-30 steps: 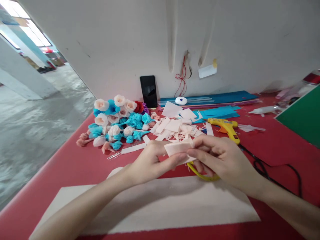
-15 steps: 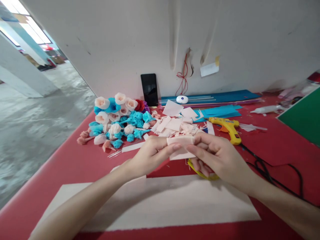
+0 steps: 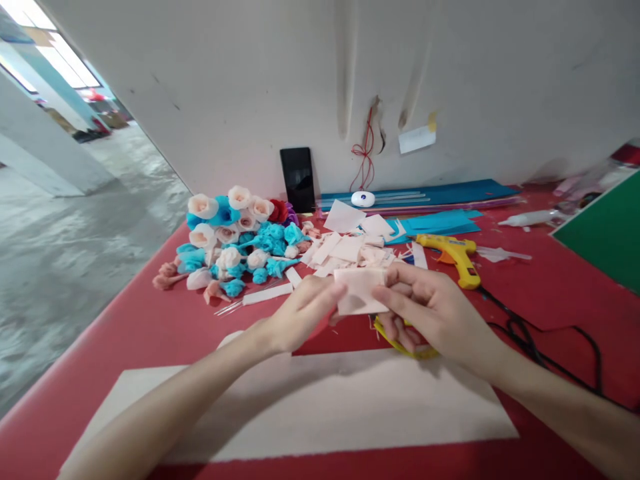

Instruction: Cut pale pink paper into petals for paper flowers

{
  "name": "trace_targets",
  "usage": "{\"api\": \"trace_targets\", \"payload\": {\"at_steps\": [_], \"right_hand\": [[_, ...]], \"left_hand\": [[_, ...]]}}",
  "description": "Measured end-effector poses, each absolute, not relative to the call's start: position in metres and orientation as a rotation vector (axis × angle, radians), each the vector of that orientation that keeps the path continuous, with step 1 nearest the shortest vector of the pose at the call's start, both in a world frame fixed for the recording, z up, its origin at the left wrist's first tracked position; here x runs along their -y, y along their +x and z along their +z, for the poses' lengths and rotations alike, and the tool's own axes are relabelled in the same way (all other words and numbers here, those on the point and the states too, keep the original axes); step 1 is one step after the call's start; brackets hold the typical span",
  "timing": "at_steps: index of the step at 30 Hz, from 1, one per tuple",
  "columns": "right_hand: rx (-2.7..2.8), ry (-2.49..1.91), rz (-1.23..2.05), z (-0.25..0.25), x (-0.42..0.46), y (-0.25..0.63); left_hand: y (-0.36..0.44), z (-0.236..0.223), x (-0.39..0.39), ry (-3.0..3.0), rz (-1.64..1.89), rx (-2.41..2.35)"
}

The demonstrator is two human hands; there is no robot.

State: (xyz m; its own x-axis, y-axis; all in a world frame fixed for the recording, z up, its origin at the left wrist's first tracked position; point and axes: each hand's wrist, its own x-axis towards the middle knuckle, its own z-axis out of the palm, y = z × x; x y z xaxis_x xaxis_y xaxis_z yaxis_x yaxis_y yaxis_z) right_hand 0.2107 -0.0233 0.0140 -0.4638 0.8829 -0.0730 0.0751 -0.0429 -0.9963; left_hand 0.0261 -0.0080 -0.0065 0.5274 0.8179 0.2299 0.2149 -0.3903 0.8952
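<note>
Between my hands is a small pale pink piece of paper [image 3: 361,291], apparently folded and held up above the red table. My left hand [image 3: 303,310] has its thumb at the paper's left edge, with fingers behind. My right hand [image 3: 425,307] pinches the right edge between thumb and fingers. Yellow scissors handles [image 3: 400,343] hang about the lower fingers of that hand; the blades are hidden. Below both forearms a long pale sheet of paper [image 3: 350,407] lies flat. Cut pale pink pieces [image 3: 345,248] are heaped just behind my hands.
Paper flowers [image 3: 240,233] in white, blue and pink are piled at left. A yellow glue gun [image 3: 453,253] with a black cord [image 3: 525,340] lies at right. Blue paper strips [image 3: 435,223] and a phone [image 3: 297,179] are by the wall. A green board [image 3: 605,233] stands far right.
My left thumb has slid left from the paper's middle to its edge, uncovering more of its face. My right hand keeps its pinch on the paper.
</note>
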Motion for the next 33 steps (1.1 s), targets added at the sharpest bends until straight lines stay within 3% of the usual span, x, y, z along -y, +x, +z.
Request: {"api": "trace_targets", "payload": {"at_steps": [3,10,16,22,33], "right_hand": [[1.579,-1.046,1.558,0.013,0.020,0.211],[1.664,-1.044,1.499,0.014,0.017,0.213],[2.520,-1.423,0.633,-0.001,-0.001,0.234],[2.730,-1.487,0.617,-0.032,-0.001,0.247],[2.643,-1.347,0.688,-0.011,-0.012,0.245]], "left_hand": [[0.026,-0.003,0.007,1.950,0.632,-0.795],[0.022,-0.004,0.006,1.882,0.696,-0.867],[0.021,-0.006,0.001,1.733,0.897,-0.965],[0.025,-0.003,-0.001,1.560,0.917,-0.950],[0.021,-0.011,0.000,1.453,1.278,-0.884]]}}
